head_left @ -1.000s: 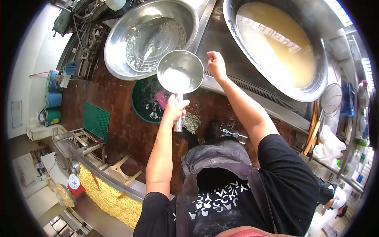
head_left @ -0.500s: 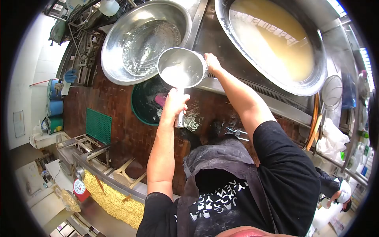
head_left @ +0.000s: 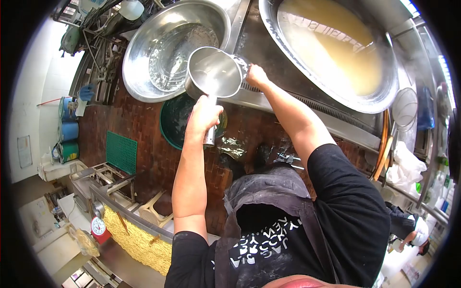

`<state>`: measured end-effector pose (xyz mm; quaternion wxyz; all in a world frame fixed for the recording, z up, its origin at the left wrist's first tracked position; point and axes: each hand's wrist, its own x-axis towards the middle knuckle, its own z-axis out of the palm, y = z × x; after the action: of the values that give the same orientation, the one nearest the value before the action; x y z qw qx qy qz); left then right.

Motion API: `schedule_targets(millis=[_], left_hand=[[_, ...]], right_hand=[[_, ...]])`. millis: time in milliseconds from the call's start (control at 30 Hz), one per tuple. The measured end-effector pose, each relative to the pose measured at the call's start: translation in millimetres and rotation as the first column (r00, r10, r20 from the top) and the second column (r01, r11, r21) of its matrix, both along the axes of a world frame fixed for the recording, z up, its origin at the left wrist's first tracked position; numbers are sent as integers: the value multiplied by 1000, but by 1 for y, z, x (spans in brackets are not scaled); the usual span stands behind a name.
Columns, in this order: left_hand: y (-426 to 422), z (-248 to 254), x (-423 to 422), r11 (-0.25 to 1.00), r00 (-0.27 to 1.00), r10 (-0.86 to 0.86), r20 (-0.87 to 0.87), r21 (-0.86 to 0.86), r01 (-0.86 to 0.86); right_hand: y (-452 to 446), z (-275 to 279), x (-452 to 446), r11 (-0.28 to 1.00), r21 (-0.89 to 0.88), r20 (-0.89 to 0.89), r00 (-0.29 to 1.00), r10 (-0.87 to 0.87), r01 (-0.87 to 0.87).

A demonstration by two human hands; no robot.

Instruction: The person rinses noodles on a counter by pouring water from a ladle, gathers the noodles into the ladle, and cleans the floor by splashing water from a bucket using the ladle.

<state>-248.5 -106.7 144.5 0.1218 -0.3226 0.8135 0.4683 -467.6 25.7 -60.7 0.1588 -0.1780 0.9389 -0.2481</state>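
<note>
My left hand (head_left: 203, 118) is wrapped round the handle of a deep metal saucepan (head_left: 216, 72), whose open mouth faces up toward me. The pan hangs by the near rim of a large metal basin (head_left: 137, 79) with clear water in it. Just right of the pan's rim is my right hand (head_left: 257, 76), its fingers closed. A dark and whitish bit (head_left: 241, 63) shows between those fingers and the pan; I cannot make out what it is. Below the pan a green tub (head_left: 169, 126) stands on the floor, partly hidden by my left hand and the pan.
A big wok (head_left: 384, 98) of cloudy yellowish liquid sits on the steel stove at right, with a wire strainer (head_left: 404, 109) beside it. Yellow noodles (head_left: 137, 240) lie at lower left near a red scale (head_left: 98, 229). A person (head_left: 414, 233) is at far right.
The saucepan and my left hand have moved a little up and to the left. My right hand has come away from the pan's rim, leaving a wider gap. The pink thing in the tub is now hidden.
</note>
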Motion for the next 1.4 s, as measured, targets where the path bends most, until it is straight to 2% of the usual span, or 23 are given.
schedule_targets(millis=[67, 167, 267, 300, 467, 567, 667, 767, 900, 1000, 1067, 1100, 1200, 1233, 1267, 1300, 1333, 1367, 1400], left_hand=[[-3, 0, -3, 998, 1000, -4, -21, -56, 3], [-2, 11, -7, 993, 1000, -27, 10, -112, 28], [-9, -3, -10, 968, 998, -64, 11, -241, 65], [-12, -7, -11, 953, 996, -84, 3, -292, 81], [-14, -8, -18, 934, 992, -117, 39, -336, 123], [-10, -3, -20, 889, 985, -166, 47, -426, 170], [-8, -7, -20, 846, 978, -204, 48, -494, 201], [-7, -20, -23, 811, 971, -238, 35, -542, 218], [5, -23, -31, 738, 961, -271, 60, -628, 247], [11, -29, -37, 682, 955, -280, 92, -681, 266], [14, -32, -41, 654, 953, -281, 112, -704, 276], [13, -31, -41, 687, 957, -275, 94, -677, 264], [4, -26, -32, 718, 969, -243, 34, -665, 204], [-1, -18, -24, 774, 980, -197, -21, -616, 142], [-11, -20, -13, 796, 987, -156, -48, -597, 97], [-22, -20, 0, 823, 992, -93, -79, -567, 32], [-35, -21, 16, 844, 994, -27, -108, -535, -35], [-53, -35, 40, 822, 968, -25, -249, -556, -122], [-71, -50, 66, 797, 923, -28, -384, -566, -212]], right_hand=[[-1, -6, 0, 999, -42, -119, 993, -14, 9], [-3, 9, -6, 1000, -18, 28, 999, 15, -15], [-1, -6, -12, 988, -69, -93, 987, 135, -141], [-3, -9, -13, 987, -92, -85, 989, 125, -132], [-2, -14, -9, 979, -162, -47, 992, 116, -123], [-2, -14, -9, 986, -76, -63, 987, 146, -150], [-6, -4, -12, 987, -2, 124, 979, 159, -160], [-9, -11, -7, 972, 35, 137, 964, 227, -234], [-7, 8, 8, 946, 93, 172, 941, 292, -311], [-6, -20, 9, 954, 67, 178, 944, 278, -293], [4, -35, 9, 932, 78, 195, 923, 333, -353], [11, -38, 8, 920, 85, 203, 910, 361, -384], [66, -36, 35, 989, -70, -109, 986, 124, -132], [89, -33, 43, 991, -136, -151, 988, -33, 12], [116, -30, 50, 966, -207, -182, 965, -191, 152], [152, -39, 58, 949, -271, -402, 877, -265, 162], [188, -23, 65, 951, -130, -414, 856, -310, 282], [250, -65, 60, 933, 168, -360, 901, -241, 317], [300, -67, 71, 953, 220, -495, 866, -76, 209]])
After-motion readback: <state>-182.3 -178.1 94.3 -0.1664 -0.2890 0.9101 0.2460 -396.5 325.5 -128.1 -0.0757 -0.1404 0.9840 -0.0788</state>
